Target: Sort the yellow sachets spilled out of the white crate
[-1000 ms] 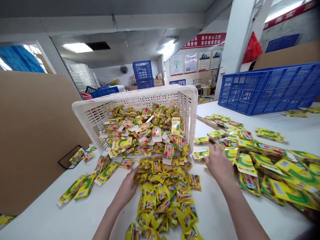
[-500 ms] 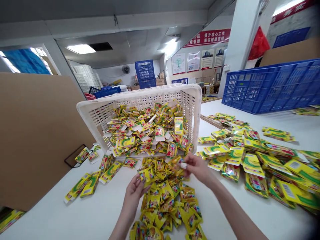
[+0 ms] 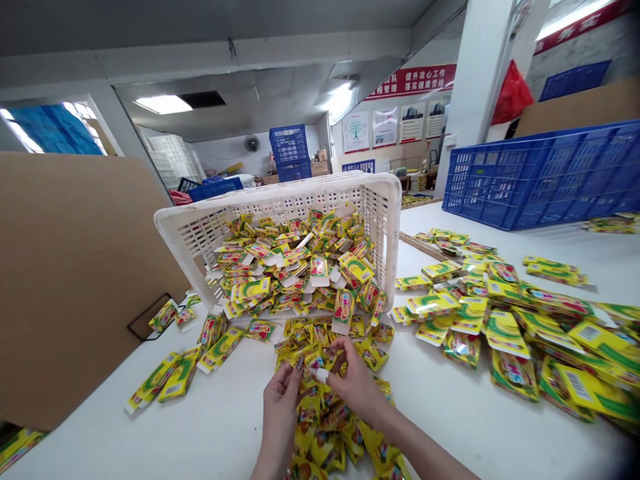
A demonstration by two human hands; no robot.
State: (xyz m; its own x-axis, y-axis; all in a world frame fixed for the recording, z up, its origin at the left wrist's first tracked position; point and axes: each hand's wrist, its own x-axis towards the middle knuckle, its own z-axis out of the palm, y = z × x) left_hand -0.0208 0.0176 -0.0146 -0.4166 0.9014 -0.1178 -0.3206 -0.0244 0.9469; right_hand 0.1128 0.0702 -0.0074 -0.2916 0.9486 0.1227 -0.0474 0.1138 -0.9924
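Observation:
My left hand (image 3: 281,397) and my right hand (image 3: 353,379) meet over a pile of small yellow sachets (image 3: 334,427) on the white table (image 3: 450,413). Between their fingertips both pinch one small yellow sachet (image 3: 316,363); a white tape or cover shows on a right fingertip. Just beyond them a white plastic crate (image 3: 385,220) lies tipped toward me, spilling yellow, red and green printed cards and sachets (image 3: 295,267) onto the table.
Larger yellow-green packs (image 3: 505,307) lie spread over the table's right side, and a few more at the left (image 3: 175,373). A blue crate (image 3: 540,173) stands at the back right. A brown cardboard sheet (image 3: 65,280) walls off the left. A white pillar (image 3: 480,87) rises behind.
My right hand has come from the packs on the right to the sachet pile in the middle. The left hand has lifted off the pile, and both now pinch one sachet.

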